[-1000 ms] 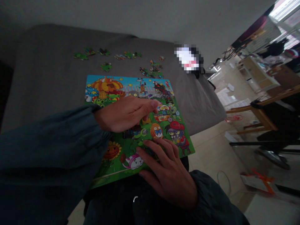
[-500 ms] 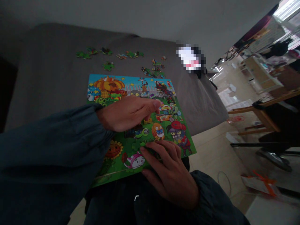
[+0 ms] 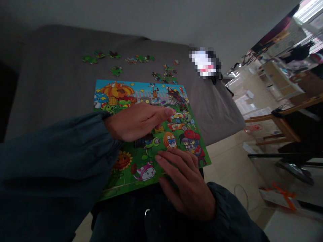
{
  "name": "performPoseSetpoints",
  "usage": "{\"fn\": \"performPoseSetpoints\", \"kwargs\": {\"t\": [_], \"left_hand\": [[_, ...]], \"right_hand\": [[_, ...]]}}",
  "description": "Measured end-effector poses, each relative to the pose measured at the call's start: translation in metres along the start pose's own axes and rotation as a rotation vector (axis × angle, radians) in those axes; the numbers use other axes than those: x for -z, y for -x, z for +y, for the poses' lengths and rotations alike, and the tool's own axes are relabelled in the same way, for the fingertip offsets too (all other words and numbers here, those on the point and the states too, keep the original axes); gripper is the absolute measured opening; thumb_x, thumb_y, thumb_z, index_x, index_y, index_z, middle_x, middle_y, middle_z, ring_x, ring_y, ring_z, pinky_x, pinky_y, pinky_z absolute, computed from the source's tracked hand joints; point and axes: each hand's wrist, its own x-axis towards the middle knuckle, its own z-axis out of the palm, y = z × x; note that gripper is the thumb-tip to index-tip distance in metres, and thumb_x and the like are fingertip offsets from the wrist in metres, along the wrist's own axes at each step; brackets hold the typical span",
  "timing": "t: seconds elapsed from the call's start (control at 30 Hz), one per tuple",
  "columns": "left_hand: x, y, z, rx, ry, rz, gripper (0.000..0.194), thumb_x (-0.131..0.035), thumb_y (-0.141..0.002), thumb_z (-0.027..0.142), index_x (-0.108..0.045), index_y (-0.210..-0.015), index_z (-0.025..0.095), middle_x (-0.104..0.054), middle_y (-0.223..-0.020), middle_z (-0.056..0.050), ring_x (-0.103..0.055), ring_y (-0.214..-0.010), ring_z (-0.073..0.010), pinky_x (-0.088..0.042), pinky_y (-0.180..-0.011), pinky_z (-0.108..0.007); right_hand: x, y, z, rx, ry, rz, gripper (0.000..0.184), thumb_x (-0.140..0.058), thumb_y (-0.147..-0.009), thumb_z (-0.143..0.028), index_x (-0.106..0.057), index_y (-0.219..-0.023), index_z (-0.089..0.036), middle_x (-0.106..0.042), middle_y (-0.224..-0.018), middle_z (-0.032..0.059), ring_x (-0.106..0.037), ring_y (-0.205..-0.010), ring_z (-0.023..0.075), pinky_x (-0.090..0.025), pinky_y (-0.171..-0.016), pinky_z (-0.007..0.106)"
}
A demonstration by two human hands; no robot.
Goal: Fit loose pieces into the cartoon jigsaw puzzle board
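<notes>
While working over the puzzle board (image 3: 118, 191), treat each hand separately. Find the board on the grey cloth (image 3: 63, 74), with its near edge apparently reaching over the lap (image 3: 107, 223). Note left hand (image 3: 141, 122) above the middle, with fingers curled under and mostly hidden; cannot tell whether pinching anything or bare. Note right hand (image 3: 186, 181) at the lower right, with thumb and fingers apart, fingertips apparently touching the print just beside the white cat-like figure (image 3: 147, 172); see nothing clamped there. To do well here, feel for raised edges with flat fingertips, press straight down rather than sideways, and avoid dragging neighbours out of line. Keep weight off the near edge, probably poorly supported. Raise the left hand for a clear look beneath, and check printed lines across each seam. Leave the loose pieces (image 3: 116, 71) beyond the far edge, spread on the cloth, well clear of both sleeves (image 3: 63, 161).
</notes>
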Motion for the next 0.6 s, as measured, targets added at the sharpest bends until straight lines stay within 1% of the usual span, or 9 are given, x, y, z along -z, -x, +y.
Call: {"fn": "performPoseSetpoints", "kwargs": {"t": [0.1,0.2,0.43,0.6], "left_hand": [[0.0005,-0.0002,-0.0003,0.008,0.005,-0.016,0.071,-0.018,-0.099,0.066,-0.069,-0.105,0.016,-0.067,-0.076,-0.005,-0.061,-0.069,-0.0174,-0.044,-0.062,-0.026],[0.0007,-0.0002,-0.0003,-0.006,-0.003,-0.013,0.071,-0.019,-0.099,0.066,-0.069,-0.106,0.017,-0.067,-0.076,-0.004,-0.061,-0.069,-0.0169,-0.044,-0.062,-0.025],[0.0005,0.0002,0.0009,0.037,-0.001,-0.031,0.070,-0.018,-0.100,0.064,-0.069,-0.109,0.016,-0.066,-0.074,-0.004,-0.060,-0.068,-0.0166,-0.044,-0.063,-0.025],[0.0002,-0.0001,-0.0005,-0.018,-0.023,0.000,0.066,-0.020,-0.101,0.061,-0.070,-0.105,0.018,-0.066,-0.072,-0.003,-0.060,-0.066,-0.0148,-0.043,-0.062,-0.025]], "right_hand": [[-0.0004,-0.0016,0.0050,0.002,0.038,-0.069,0.035,-0.051,-0.099,-0.023,-0.061,-0.131,-0.015,-0.062,-0.139,0.0057,-0.047,-0.134,0.0225,-0.035,-0.112,0.040],[-0.0021,-0.0022,0.0063,0.006,0.054,-0.109,0.035,-0.051,-0.100,-0.027,-0.062,-0.131,-0.016,-0.060,-0.143,0.0035,-0.046,-0.135,0.0229,-0.034,-0.113,0.041],[-0.0033,0.0005,0.0035,-0.003,0.076,-0.101,0.034,-0.053,-0.099,-0.025,-0.064,-0.130,-0.020,-0.061,-0.141,0.0010,-0.047,-0.132,0.0229,-0.036,-0.111,0.041],[-0.0022,0.0016,0.0057,-0.004,0.115,-0.096,0.033,-0.055,-0.098,-0.025,-0.064,-0.130,-0.023,-0.062,-0.140,-0.0005,-0.047,-0.131,0.0237,-0.036,-0.111,0.043]]}}
